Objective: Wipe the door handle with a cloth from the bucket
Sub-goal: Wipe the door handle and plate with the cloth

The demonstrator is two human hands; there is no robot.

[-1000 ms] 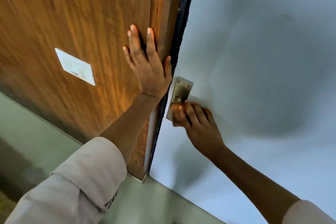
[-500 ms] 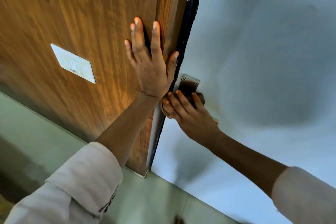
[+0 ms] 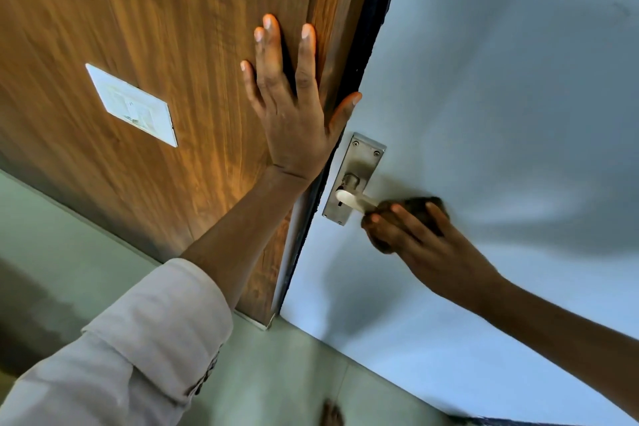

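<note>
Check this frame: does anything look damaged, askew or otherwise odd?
Nothing stands out. The door handle and its plate sit straight on the door; the right hand rubs a dark cloth along the lever, the left hand flat on wood.

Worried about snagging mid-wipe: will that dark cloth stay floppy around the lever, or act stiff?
Probably floppy: the dark cloth is bunched under the right hand around the far end of the lever handle. It likely slides easily, since the lever looks smooth and metallic. It seems light; loose fingers hold it.
</note>
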